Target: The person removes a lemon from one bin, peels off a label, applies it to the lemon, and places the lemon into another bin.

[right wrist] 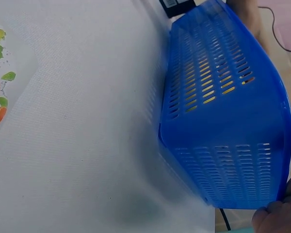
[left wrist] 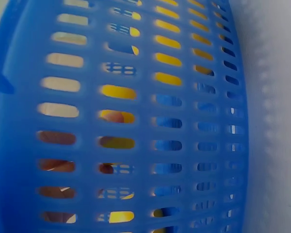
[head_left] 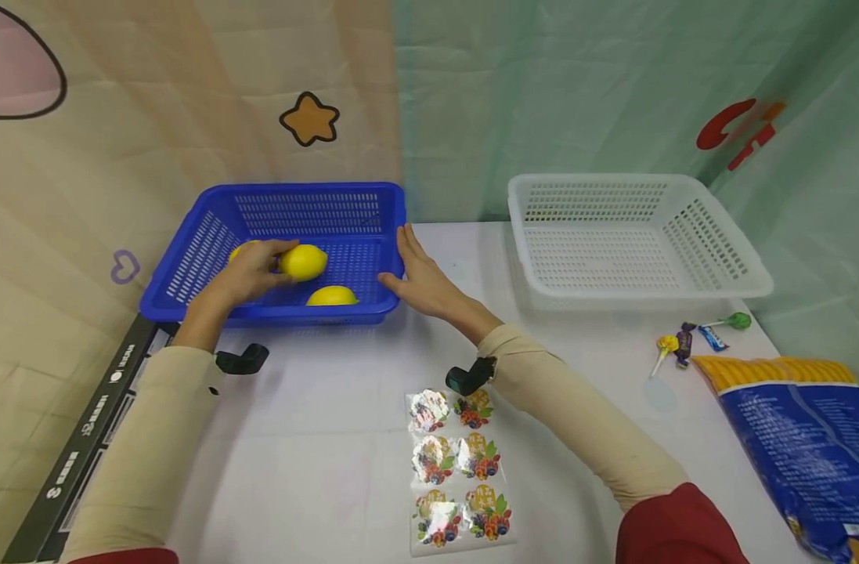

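Observation:
My left hand [head_left: 249, 270] reaches over the near rim into a blue plastic basket [head_left: 270, 315]. Its thumb and fingers pinch a yellow lemon [head_left: 305, 262] from the left side. Another lemon [head_left: 333, 296] lies near the front wall, and a third lemon [head_left: 239, 250] is partly hidden behind that hand. Through the slots in the left wrist view, bits of yellow fruit [left wrist: 168, 59] and fingers show. With fingers extended, my right hand [head_left: 429, 282] rests on the basket's right rim, thumb at the inner side. The right wrist view catches this hand [right wrist: 281, 213] at the rim's corner.
At the back right stands a white basket [head_left: 640, 294]. In front of it lie a yellow lollipop [head_left: 666, 345], a green lollipop [head_left: 738, 320] and small wrapped candies [head_left: 684, 343]. A blue-and-yellow bag [head_left: 810, 439] lies at right; a sticker sheet [head_left: 460, 474] lies front centre.

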`<state>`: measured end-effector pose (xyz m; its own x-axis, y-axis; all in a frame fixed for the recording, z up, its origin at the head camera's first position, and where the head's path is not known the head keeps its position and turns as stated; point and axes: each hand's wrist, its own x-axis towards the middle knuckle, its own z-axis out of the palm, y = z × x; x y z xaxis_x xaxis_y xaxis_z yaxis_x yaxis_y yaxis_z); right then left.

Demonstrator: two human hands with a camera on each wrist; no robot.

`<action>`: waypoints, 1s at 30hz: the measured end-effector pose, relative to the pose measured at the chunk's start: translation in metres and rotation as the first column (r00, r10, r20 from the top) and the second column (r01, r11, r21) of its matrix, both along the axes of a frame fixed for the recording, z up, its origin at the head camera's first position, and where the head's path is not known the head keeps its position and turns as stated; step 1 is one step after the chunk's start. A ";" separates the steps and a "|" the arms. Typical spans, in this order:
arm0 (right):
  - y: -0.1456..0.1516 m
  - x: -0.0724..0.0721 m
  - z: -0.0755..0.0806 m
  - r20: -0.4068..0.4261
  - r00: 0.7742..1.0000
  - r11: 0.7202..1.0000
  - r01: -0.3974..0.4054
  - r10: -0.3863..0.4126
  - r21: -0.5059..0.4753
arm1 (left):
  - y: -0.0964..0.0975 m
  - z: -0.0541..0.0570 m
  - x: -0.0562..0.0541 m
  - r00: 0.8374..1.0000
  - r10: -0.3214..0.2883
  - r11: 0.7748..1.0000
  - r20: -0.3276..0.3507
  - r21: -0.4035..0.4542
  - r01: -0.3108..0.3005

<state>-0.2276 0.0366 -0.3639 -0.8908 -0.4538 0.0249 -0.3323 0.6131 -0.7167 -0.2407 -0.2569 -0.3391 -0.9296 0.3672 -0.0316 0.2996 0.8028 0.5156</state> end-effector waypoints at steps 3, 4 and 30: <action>0.000 0.000 0.000 -0.003 1.000 1.000 -0.003 0.003 -0.005 | 0.000 0.002 0.006 1.000 0.026 0.999 -0.011 0.046 -0.026; 0.000 0.000 -0.001 -0.004 1.000 1.000 -0.004 0.004 -0.008 | 0.000 0.002 0.008 0.999 0.032 0.998 -0.016 0.058 -0.031; 0.019 0.006 -0.001 0.005 1.000 1.000 -0.013 0.013 -0.027 | 0.052 0.021 0.041 0.979 -0.185 0.916 -0.091 0.346 0.205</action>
<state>-0.2211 0.0551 -0.3651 -0.8850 -0.4643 0.0327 -0.3362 0.5890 -0.7348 -0.1994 -0.2046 -0.3179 -0.8350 0.5193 0.1819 0.4676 0.4954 0.7321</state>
